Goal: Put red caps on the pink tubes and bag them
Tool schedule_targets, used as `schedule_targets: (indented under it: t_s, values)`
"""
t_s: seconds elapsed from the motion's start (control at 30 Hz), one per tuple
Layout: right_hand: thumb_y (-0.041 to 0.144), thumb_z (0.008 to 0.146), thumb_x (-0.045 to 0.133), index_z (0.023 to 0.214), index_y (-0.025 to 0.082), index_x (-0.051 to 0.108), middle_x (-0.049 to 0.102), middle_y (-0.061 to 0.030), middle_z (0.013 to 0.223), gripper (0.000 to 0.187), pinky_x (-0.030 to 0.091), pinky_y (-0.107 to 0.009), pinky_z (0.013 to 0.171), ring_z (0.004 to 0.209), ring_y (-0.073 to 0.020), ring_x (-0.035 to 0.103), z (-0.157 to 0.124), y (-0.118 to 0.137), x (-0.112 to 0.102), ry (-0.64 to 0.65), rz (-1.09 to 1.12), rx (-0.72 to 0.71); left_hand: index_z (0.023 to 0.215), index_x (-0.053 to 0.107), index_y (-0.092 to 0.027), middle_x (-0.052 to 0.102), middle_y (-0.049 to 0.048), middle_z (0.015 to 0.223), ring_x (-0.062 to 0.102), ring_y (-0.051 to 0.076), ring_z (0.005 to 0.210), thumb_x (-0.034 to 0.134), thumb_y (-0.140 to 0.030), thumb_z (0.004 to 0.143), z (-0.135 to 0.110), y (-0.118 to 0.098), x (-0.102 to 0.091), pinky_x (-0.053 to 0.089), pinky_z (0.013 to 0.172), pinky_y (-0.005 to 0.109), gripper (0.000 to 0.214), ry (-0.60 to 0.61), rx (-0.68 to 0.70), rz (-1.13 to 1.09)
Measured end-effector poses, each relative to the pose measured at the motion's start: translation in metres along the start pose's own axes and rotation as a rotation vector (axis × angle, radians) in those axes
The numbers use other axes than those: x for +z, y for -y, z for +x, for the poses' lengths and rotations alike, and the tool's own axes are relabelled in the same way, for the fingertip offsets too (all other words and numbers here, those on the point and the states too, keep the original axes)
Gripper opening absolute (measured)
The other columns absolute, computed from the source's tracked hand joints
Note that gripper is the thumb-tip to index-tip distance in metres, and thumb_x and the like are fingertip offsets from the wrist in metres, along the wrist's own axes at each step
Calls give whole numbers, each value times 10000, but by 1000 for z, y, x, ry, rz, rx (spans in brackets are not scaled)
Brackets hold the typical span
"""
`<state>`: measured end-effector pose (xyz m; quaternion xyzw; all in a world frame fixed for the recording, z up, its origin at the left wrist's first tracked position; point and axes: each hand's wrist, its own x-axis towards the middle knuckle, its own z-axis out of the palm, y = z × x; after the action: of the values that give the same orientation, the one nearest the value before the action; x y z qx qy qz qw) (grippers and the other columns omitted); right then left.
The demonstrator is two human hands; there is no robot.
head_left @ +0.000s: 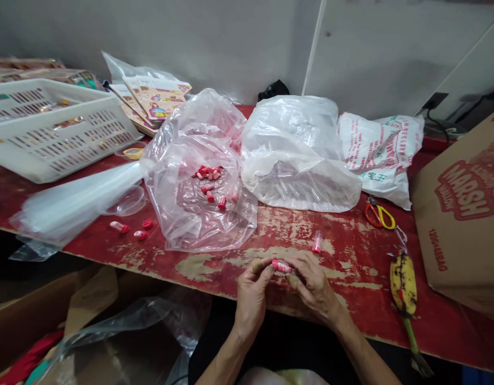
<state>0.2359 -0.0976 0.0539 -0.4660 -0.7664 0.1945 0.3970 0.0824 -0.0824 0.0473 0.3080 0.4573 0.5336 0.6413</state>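
Note:
At the front edge of the worn red table, my left hand and my right hand meet, both pinching a small pink capped tube between their fingertips. Another small clear tube with a pink cap stands on the table just beyond my right hand. An open clear plastic bag beyond my left hand holds several red caps. A second clear bag behind it holds clear tubes.
A white slotted basket sits far left, with printed cards behind it. Loose pink pieces and a stack of clear bags lie left. Orange scissors, a banana, a white printed sack and a cardboard box are at right.

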Motion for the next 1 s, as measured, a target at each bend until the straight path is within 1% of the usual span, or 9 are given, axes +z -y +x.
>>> schedule_targets:
  t_s: [0.13, 0.23, 0.4, 0.57, 0.67, 0.73, 0.83, 0.93, 1.0]
  values:
    - [140, 915, 424, 1246, 238, 501, 613, -89, 1044, 354, 542, -354, 807, 956, -205, 597, -4, 6, 11, -92, -20, 14, 949, 727, -193, 719, 48, 950, 652, 178, 872, 690, -387, 736, -7, 4, 0, 507, 814, 282, 291, 26, 5, 80]
    - [144, 910, 429, 1228, 235, 515, 619, -90, 1030, 342, 546, -347, 795, 942, -206, 606, -6, 10, 19, -138, -31, 29, 987, 722, -205, 714, 61, 1025, 650, 203, 954, 675, -387, 745, -12, 6, -2, 497, 881, 306, 306, 18, 51, 153]
    - [159, 905, 442, 1153, 227, 553, 630, -77, 985, 281, 538, -336, 786, 901, -199, 611, -5, 12, 28, -193, -21, 98, 1015, 709, -188, 707, 87, 1058, 650, 227, 980, 632, -399, 771, -11, 8, -4, 493, 907, 342, 332, 21, 74, 255]
    - [202, 898, 480, 1031, 218, 596, 641, -50, 944, 177, 522, -308, 773, 874, -185, 611, 2, 6, 25, -112, 24, 278, 1053, 701, -200, 700, 90, 1073, 631, 229, 1033, 596, -341, 790, 5, 5, -10, 462, 962, 380, 316, 147, 82, 331]
    - [244, 876, 532, 923, 203, 592, 625, -40, 887, 86, 517, -278, 715, 819, -175, 607, 10, 5, 18, -101, 15, 346, 962, 731, -215, 662, 94, 1137, 593, 230, 1099, 587, -294, 785, 15, 4, -15, 450, 972, 383, 241, 135, 178, 442]
    - [246, 868, 542, 893, 202, 587, 620, -40, 875, 68, 513, -273, 702, 802, -172, 605, 14, 5, 13, -97, -20, 315, 916, 737, -216, 658, 93, 1112, 593, 222, 1085, 581, -289, 789, 18, 4, -17, 467, 944, 369, 214, 137, 234, 494]
    - [234, 889, 512, 999, 208, 577, 636, -46, 891, 130, 517, -297, 721, 798, -181, 617, 15, 4, 7, -83, -118, 219, 941, 721, -212, 680, 80, 996, 631, 196, 969, 552, -269, 810, 19, 5, -20, 499, 881, 346, 221, 161, 286, 542]
    - [221, 921, 461, 1141, 199, 529, 637, -85, 965, 232, 514, -356, 786, 867, -217, 619, 13, -2, 7, -140, -322, 94, 951, 702, -210, 685, 73, 990, 634, 191, 955, 522, -233, 826, 21, 7, -26, 496, 880, 341, 220, 69, 411, 636]
    - [193, 927, 428, 1171, 188, 517, 629, -106, 982, 260, 516, -373, 779, 880, -235, 616, 11, -8, 12, -138, -461, 25, 963, 688, -211, 686, 69, 986, 634, 188, 951, 496, -215, 841, 25, 9, -31, 493, 884, 338, 228, -9, 509, 703]
